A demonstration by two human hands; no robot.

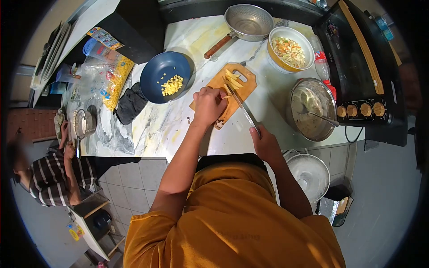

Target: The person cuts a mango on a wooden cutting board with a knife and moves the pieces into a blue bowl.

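Observation:
A wooden cutting board (245, 85) lies on the marble counter (170, 125) with pale yellow potato strips (233, 79) on it. My left hand (208, 106) presses down on the strips at the board's near side. My right hand (264, 142) grips the handle of a long knife (243, 107), whose blade reaches across the board to the strips. A dark blue bowl (156, 73) left of the board holds small yellow cubes (172, 85).
A steel pan (248, 21) with a wooden handle sits at the back. A yellow bowl (290, 48) of chopped vegetables and a metal pot (312, 109) with a spoon stand right, beside a black stove (357, 58). Another person (53, 174) sits at left. A fan (309, 175) stands below.

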